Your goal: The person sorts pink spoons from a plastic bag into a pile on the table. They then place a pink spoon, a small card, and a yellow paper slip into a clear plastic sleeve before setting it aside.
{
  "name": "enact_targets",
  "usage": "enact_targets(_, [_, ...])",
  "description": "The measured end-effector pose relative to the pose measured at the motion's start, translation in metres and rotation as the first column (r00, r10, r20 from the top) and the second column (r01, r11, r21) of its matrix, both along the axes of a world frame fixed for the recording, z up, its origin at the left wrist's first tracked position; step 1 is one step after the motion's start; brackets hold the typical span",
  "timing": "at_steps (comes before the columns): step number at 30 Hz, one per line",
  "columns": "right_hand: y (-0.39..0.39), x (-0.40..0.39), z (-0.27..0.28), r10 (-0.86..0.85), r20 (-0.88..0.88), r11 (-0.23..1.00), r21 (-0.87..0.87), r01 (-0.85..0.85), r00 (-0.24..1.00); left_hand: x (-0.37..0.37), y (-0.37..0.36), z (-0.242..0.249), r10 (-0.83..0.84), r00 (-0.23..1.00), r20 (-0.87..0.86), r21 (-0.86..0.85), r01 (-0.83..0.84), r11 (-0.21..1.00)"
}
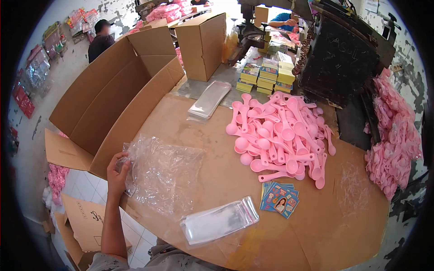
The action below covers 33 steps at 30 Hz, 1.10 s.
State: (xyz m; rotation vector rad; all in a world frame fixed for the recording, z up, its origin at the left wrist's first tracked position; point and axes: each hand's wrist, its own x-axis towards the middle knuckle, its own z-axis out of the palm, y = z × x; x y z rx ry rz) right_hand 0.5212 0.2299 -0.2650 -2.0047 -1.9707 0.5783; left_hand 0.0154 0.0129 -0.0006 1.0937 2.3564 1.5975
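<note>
My left hand is closed on the left edge of a large, crumpled clear plastic bag, which lies on the cardboard-covered table. My right hand is out of view. Nearer to me rests a stack of clear plastic sleeves, with small printed cards fanned out to its right. Behind the cards is a big heap of pink measuring spoons.
An open cardboard box stands along the left side. Another sleeve stack and bundled cards sit farther back. A black machine panel and bagged pink spoons border the right. Other people work behind.
</note>
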Motion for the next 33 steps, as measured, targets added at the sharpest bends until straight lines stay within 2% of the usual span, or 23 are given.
enact_targets(13, [0.0022, -0.0036, 0.001, 0.002, 0.009, 1.0, -0.013, -0.002, 1.0, 0.0039, 0.0028, 0.0039, -0.005, 1.0, 0.026, -0.013, 0.005, 1.0])
enact_targets(19, [0.0023, -0.0043, 0.0012, 0.003, 0.004, 1.0, -0.017, -0.003, 1.0, -0.0022, 0.0014, -0.0017, 0.001, 1.0, -0.022, -0.039, -0.001, 0.999])
enact_targets(22, [0.0035, -0.0055, 0.0011, 0.006, 0.005, 1.0, -0.018, -0.006, 1.0, -0.0023, 0.0021, -0.0037, -0.002, 1.0, 0.027, -0.007, 0.002, 1.0])
enact_targets(25, [0.0039, -0.0067, 0.0005, 0.012, 0.007, 1.0, -0.019, -0.011, 1.0, -0.0022, 0.0019, -0.0042, 0.0, 0.999, -0.038, -0.011, 0.0, 1.0])
enact_targets(31, [0.005, -0.0057, -0.0006, 0.008, 0.004, 1.0, -0.021, -0.008, 1.0, 0.0047, 0.0051, 0.0026, 0.009, 1.0, -0.006, -0.022, -0.009, 1.0])
enact_targets(33, [0.0057, -0.0063, -0.0006, 0.012, 0.002, 1.0, -0.022, -0.012, 1.0, 0.0016, 0.004, 0.0002, 0.007, 0.998, -0.06, -0.035, -0.009, 0.999])
